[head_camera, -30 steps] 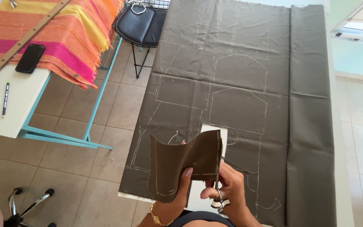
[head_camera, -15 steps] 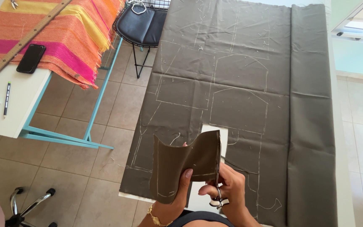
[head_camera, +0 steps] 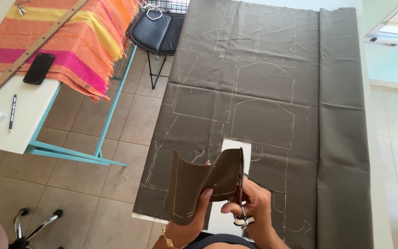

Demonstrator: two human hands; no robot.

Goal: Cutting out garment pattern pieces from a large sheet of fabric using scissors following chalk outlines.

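Dark brown cloth (head_camera: 272,92) lies flat over the tabletop (head_camera: 378,184), chalk outlines up for cutting. The left hand (head_camera: 199,207) pinches a cut piece (head_camera: 203,182) lifted clear, so the right hand (head_camera: 252,205), gripping scissors (head_camera: 241,193), trims its edge

**Around the white side table**

A white table (head_camera: 28,115) with a blue frame stands over a tiled floor (head_camera: 84,184). An orange, pink and yellow striped cloth (head_camera: 74,41) drapes over its far end. On the cloth lie a black phone (head_camera: 38,68) and a long wooden ruler (head_camera: 28,53). A pen (head_camera: 12,110) rests on the bare top, nearer than the phone. Beyond the table's far corner stands a black wire chair (head_camera: 157,34).
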